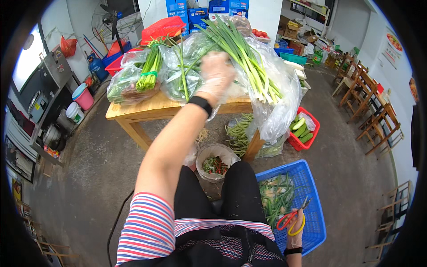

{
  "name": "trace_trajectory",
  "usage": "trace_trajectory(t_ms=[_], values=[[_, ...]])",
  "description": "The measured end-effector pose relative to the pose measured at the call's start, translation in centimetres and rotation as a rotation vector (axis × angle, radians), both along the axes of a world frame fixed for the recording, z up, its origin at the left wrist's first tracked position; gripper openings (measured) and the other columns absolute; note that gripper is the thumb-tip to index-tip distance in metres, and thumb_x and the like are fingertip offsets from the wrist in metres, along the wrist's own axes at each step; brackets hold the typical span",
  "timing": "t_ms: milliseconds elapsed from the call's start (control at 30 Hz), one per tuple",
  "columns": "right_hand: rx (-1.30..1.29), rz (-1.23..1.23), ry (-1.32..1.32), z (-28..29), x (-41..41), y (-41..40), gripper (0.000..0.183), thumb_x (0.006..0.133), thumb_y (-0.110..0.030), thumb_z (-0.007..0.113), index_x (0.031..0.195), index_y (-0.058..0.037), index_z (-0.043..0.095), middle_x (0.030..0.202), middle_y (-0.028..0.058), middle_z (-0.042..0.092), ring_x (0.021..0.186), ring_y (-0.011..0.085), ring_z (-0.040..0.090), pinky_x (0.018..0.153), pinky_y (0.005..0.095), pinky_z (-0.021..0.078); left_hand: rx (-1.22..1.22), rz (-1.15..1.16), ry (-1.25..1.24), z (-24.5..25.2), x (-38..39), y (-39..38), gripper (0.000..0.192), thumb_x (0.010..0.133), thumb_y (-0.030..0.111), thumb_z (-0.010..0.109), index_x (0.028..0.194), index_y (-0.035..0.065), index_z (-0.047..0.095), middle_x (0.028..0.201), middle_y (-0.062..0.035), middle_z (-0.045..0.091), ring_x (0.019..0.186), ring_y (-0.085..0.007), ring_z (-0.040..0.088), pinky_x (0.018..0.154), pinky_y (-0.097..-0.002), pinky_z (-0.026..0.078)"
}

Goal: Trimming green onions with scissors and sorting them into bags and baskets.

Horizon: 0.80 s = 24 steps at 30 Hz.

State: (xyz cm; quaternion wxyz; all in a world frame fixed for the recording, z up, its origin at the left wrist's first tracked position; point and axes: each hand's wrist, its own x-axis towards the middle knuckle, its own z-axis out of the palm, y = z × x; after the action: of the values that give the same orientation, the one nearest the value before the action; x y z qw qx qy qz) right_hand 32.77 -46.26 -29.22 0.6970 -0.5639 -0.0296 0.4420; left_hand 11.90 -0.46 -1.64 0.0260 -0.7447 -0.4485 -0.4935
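My left hand (218, 71), in a clear plastic glove and blurred, reaches over the wooden table (143, 108); its fingers are unclear. Beside it, long leeks or large green onions (248, 63) lie on clear plastic. Several loose green stalks (183, 75) lie on a bag left of the hand. Further left is a bunch of green stems (149, 70) tied with a green band. My right hand (294, 227), gloved too, holds scissors (283, 221) with one red and one yellow handle, blades parted and pointing up, over a blue plastic basket (318, 213) of green trimmings (275, 197).
Between my knees stands a lined bin (203, 160) with red and green scraps. Long beans (241, 133) lie under the table, and a red basket (316, 126) of green gourds or cucumbers stands right of it. Wooden chairs (358, 86) line the right; a black cable (115, 225) crosses the floor.
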Motion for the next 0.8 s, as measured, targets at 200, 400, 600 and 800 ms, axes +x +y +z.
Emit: trace_trajectory(t_ms=[200,400,600,800], values=[[0.001,0.03,0.023,-1.0,0.5,0.4,0.038,0.092,-0.049,0.045,0.096,-0.0111,0.052,0.062,0.0033,0.053,0.052,0.0171,0.052,0.049,0.0299,0.0459,-0.241,0.28,0.104,1.0,-11.7,-2.1,0.032,0.071,0.018,0.063,0.099,0.0017,0.06,0.097,-0.021,0.062,0.095,-0.0351,0.06,0.081,-0.0428,0.047],[0.007,0.061,-0.029,0.7,-1.0,2.0,0.039,0.092,-0.049,0.046,0.094,-0.0099,0.052,0.062,0.0036,0.052,0.05,0.0161,0.05,0.048,0.0298,0.0454,-0.54,0.223,0.126,-0.4,-13.8,-1.8,0.029,0.071,0.019,0.061,0.096,0.0044,0.064,0.091,-0.0214,0.065,0.094,-0.037,0.061,0.081,-0.0424,0.048],[0.039,0.074,0.009,0.7,-1.1,1.8,0.039,0.093,-0.048,0.044,0.094,-0.0102,0.053,0.063,0.0051,0.056,0.053,0.015,0.054,0.049,0.0269,0.046,-0.535,-0.009,-0.769,0.9,-13.8,-0.7,0.026,0.073,0.015,0.066,0.093,-0.0014,0.06,0.07,-0.0104,0.061,0.061,-0.0214,0.061,0.055,-0.0323,0.049],[0.025,0.006,-0.05,2.0,-1.2,1.5,0.038,0.094,-0.046,0.044,0.095,-0.0092,0.053,0.064,0.0041,0.055,0.055,0.0157,0.054,0.051,0.0272,0.0458,-0.54,-0.679,-1.039,4.7,-9.8,-6.7,0.013,0.08,0.004,0.063,0.091,0.0011,0.057,0.076,-0.005,0.057,0.055,-0.0106,0.052,0.048,-0.021,0.04]])
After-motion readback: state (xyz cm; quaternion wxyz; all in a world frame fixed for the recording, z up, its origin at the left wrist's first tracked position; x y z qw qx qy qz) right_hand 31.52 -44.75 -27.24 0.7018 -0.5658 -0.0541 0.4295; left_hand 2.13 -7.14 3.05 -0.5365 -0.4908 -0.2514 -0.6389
